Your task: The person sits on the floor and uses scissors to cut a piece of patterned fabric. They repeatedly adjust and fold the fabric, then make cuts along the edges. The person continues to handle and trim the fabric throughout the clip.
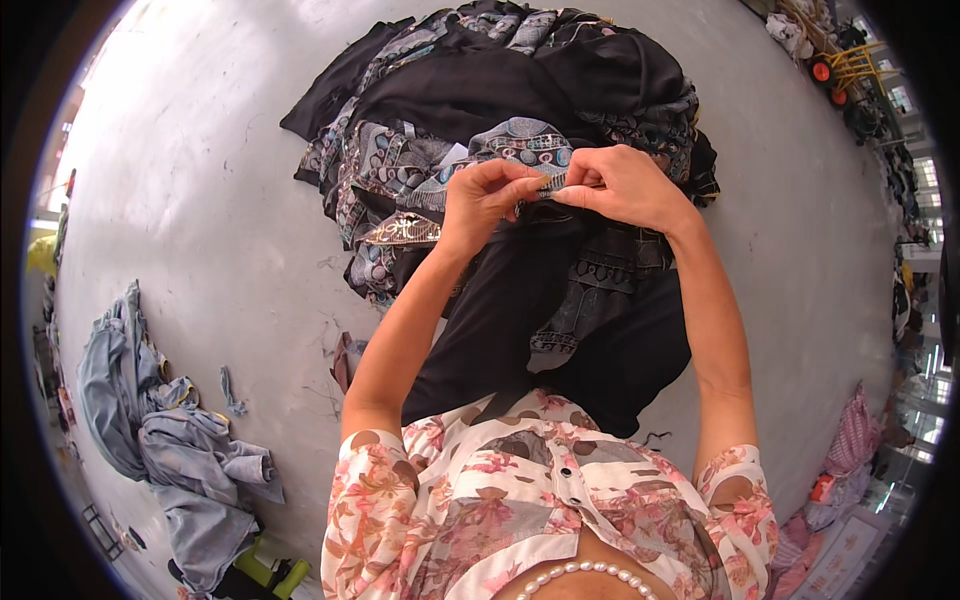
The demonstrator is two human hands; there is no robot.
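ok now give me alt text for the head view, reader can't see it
A person's left-hand grip and right-hand grip pinch grey patterned cloth close together, over a heap of black and patterned cloth on a grey floor. Crumpled blue denim lies at lower left.

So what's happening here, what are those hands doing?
A person is pinching grey patterned cloth between the fingertips of both hands, the left hand and right hand close together. The cloth is at the near side of a big, messy pile of black and patterned cloth on the floor. Blue clothes lie off to the left.
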